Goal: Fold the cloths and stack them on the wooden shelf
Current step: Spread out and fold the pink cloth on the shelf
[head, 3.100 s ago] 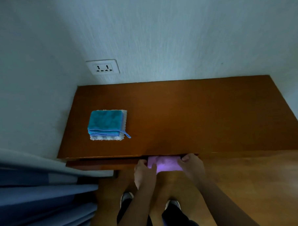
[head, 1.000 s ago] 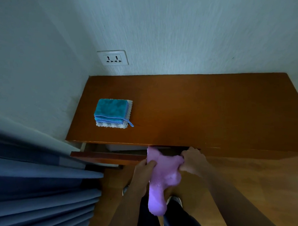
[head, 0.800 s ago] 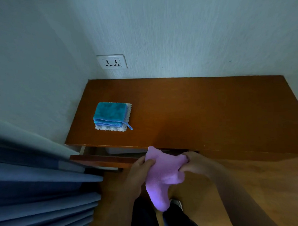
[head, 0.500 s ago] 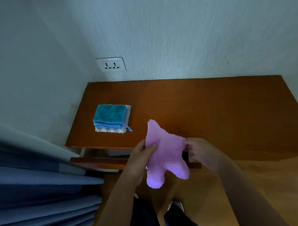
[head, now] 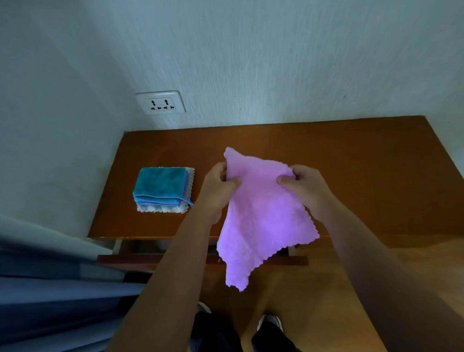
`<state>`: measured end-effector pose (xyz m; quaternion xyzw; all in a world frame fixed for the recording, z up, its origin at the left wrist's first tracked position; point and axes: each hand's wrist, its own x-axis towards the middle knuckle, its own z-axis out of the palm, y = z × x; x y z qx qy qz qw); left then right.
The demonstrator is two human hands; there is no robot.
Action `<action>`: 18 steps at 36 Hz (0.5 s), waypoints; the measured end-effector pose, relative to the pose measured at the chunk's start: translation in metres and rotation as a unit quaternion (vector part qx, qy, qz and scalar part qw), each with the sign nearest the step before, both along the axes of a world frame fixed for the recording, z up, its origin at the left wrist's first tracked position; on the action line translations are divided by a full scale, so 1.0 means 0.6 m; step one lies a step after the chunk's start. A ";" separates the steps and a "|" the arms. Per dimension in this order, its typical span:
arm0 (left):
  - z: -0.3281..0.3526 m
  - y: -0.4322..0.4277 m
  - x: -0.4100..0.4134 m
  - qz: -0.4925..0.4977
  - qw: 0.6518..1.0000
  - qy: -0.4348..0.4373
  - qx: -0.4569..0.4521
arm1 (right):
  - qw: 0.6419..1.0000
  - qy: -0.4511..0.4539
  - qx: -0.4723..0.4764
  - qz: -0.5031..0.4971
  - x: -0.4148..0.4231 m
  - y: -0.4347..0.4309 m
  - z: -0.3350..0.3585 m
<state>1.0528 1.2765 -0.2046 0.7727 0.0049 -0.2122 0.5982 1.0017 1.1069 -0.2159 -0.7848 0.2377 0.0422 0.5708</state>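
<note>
Purple cloth (head: 264, 217): unfolded and held up in the air by its top edge. Its lower corner droops below the grip towards the floor, and it does not rest on anything.
Left hand (head: 218, 187): pinches the cloth's upper left corner, with the thumb on the near face and the fingers curled behind.
Right hand (head: 303, 184): pinches the top edge at the upper right in the same way. It is level with the left hand, and the cloth is slack between them.
Wooden shelf (head: 358, 170): lies beyond and below the grip, with bare wood showing either side of the held cloth.
Finished stack: left of the left hand and apart from it, a folded blue cloth (head: 159, 183) sits on a folded white cloth (head: 160, 208) on the shelf.
Done so far: two cloths appear folded and stacked.
Left to do: the purple cloth shows no fold yet. By my reading it needs folding, then placing on the blue one. Whether more cloths are waiting cannot be seen.
Surroundings: a wall socket (head: 160, 102) is on the wall beyond the stack, and a blue curtain (head: 44, 290) hangs left of the left forearm.
</note>
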 end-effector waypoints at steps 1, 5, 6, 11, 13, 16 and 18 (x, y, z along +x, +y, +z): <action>0.003 -0.007 0.009 -0.004 1.000 -0.007 -0.003 | 1.000 0.002 0.005 -0.028 0.012 -0.001 -0.002; 0.011 -0.036 0.037 -0.002 0.999 -0.032 -0.024 | 0.991 -0.015 0.029 -0.128 0.051 -0.006 -0.003; 0.012 -0.042 0.045 0.002 0.999 -0.037 -0.024 | 0.990 -0.017 0.026 -0.140 0.060 -0.007 0.000; 0.016 -0.065 0.080 0.046 0.997 -0.058 -0.028 | 0.982 -0.032 0.029 -0.184 0.101 -0.023 0.008; 0.011 -0.071 0.086 0.060 0.996 -0.072 -0.014 | 0.976 -0.028 0.023 -0.214 0.113 -0.035 0.007; -0.009 -0.072 0.082 0.058 0.991 -0.104 0.053 | 0.967 -0.033 -0.014 -0.253 0.123 -0.052 0.012; -0.028 -0.072 0.072 0.039 0.990 -0.111 0.079 | 0.966 -0.021 -0.056 -0.252 0.127 -0.059 0.014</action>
